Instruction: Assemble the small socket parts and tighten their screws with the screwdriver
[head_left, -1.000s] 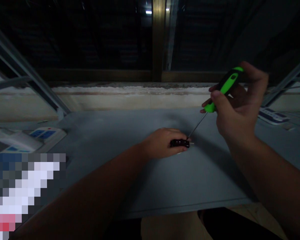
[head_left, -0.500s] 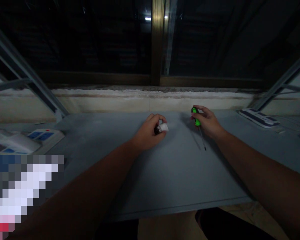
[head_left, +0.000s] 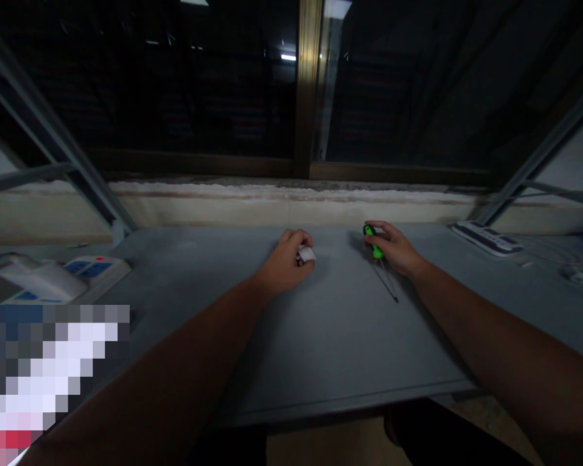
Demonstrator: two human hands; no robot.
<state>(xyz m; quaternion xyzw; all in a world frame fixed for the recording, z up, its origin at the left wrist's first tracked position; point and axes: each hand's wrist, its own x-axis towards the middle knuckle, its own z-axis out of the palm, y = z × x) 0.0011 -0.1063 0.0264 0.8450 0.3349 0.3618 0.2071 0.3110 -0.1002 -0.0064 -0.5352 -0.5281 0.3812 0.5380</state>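
Note:
My left hand rests on the grey table near its far edge, fingers curled round a small dark and white object that I cannot name. To its right, my right hand lies on the table with its fingers closed over the green and black handle of a screwdriver. The screwdriver lies flat, its thin metal shaft pointing toward me and to the right. The two hands are about a hand's width apart.
A white power strip with blue sockets and a white plug lie at the left. Another power strip with cables sits at the far right. A ledge and dark window run behind the table. Slanted metal frame bars stand at both sides.
My right hand came down from above the table and laid the screwdriver flat near the far edge. My left hand carried the small object away from me toward the far edge.

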